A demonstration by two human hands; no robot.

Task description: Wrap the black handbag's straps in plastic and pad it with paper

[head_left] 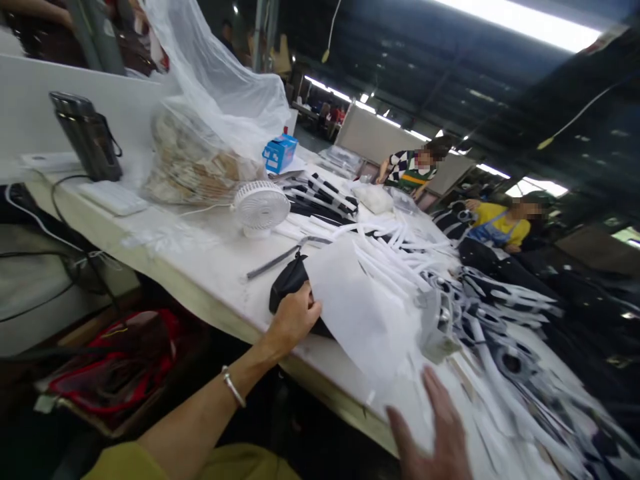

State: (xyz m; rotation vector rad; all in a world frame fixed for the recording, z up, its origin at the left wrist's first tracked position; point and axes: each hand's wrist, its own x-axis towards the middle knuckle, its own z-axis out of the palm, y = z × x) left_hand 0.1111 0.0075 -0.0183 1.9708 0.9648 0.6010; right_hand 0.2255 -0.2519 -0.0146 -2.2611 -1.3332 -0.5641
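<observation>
Bare table (200,267) edge near the fan (260,208) — white strips (400,247) thick rightward.

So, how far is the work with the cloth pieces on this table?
Done: hard to tell; no sorted stack shows. In hand: the left hand rests on a black cloth piece at the edge of the table, and the right hand is open over a white sheet. Left: a large loose heap of strips, white and black, spreads beyond, apparently unsorted.

My left hand (295,317) reaches forward on an outstretched arm, fingers curled; my right hand (436,437) lies flat, fingers spread.
</observation>
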